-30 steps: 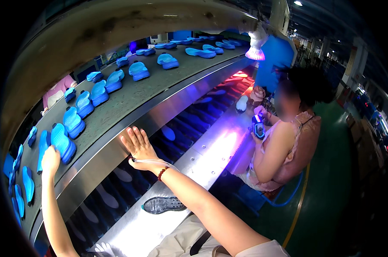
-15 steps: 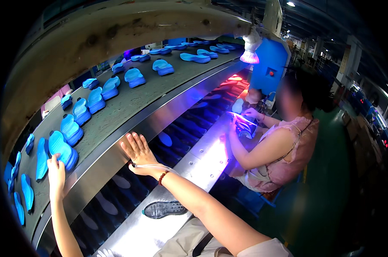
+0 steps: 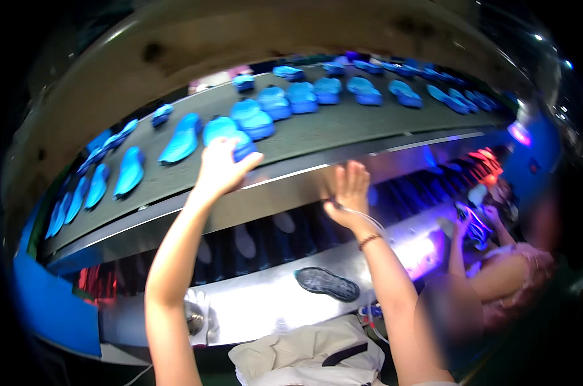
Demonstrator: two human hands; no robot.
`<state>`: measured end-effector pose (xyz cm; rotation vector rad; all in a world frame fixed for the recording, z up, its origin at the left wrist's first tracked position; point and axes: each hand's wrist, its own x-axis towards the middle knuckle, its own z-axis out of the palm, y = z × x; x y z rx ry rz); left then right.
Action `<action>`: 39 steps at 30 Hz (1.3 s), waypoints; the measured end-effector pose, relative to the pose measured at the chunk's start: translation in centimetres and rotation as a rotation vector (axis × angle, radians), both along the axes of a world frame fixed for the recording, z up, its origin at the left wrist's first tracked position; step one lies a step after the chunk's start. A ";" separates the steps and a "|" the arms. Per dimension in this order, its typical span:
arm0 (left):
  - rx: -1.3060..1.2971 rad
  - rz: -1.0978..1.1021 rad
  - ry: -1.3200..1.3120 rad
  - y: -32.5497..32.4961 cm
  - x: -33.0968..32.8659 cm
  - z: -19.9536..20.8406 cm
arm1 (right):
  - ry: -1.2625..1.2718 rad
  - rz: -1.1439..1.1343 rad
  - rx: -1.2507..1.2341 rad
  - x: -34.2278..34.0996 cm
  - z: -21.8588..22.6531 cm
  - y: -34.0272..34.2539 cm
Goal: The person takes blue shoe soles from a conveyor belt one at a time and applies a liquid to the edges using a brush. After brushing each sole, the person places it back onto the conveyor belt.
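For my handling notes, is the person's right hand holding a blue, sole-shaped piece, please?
No, the bare right hand is open and flat at the shiny silver metal conveyor side.

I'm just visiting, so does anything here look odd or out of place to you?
A single dark sole lies on the metal ledge, while the belt above carries many blue soles. Its colour and separate place look odd, though it may belong there. I see no spill or obvious damage, but blur hides fine detail.
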<state>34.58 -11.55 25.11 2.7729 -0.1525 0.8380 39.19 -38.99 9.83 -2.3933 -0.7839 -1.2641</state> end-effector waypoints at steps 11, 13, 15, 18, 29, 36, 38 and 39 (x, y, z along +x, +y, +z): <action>0.026 0.104 0.271 3.1 7.0 1.1 | -0.045 0.029 0.024 0.0 -0.5 1.4; -0.084 0.158 0.313 2.3 8.3 1.4 | -0.045 0.035 0.027 0.0 -0.5 1.2; 0.051 0.241 0.460 0.3 10.3 2.4 | -0.015 0.034 0.018 0.0 -0.4 0.9; 0.087 0.125 0.428 0.2 14.8 1.1 | 0.034 -0.005 -0.034 -0.2 -0.2 0.3; 0.114 -0.374 -0.040 14.0 25.8 -2.9 | 0.064 0.169 0.104 -1.4 0.6 2.9; 0.009 -0.435 0.014 1.4 23.4 -0.9 | 0.056 0.103 0.058 -1.5 0.2 3.0; 0.029 -0.421 0.057 -1.6 22.2 -0.4 | 0.085 0.110 0.040 -1.5 0.3 3.2; 0.020 -0.431 0.061 -2.8 21.8 -0.3 | 0.104 0.112 0.030 -1.6 0.4 3.3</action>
